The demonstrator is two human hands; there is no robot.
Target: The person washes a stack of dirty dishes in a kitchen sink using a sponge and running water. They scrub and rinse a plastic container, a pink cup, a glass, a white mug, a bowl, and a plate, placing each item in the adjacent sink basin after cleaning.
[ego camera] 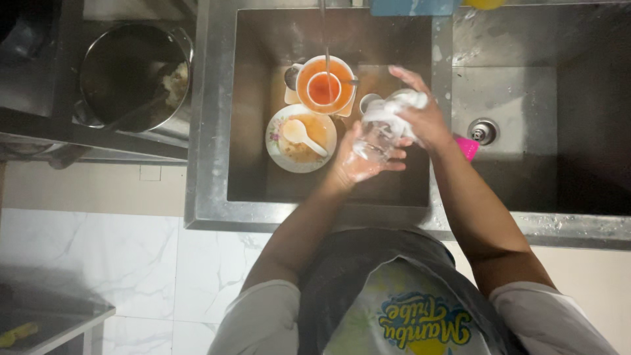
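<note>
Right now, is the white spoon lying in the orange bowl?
No, the white spoon lies on the plate, nearer than the orange bowl.

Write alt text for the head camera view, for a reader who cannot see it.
Over a steel sink, the left hand holds a clear glass while the right hand scrubs it with a soapy cloth. Beside them sit a dirty plate with a spoon and orange bowls.
</note>
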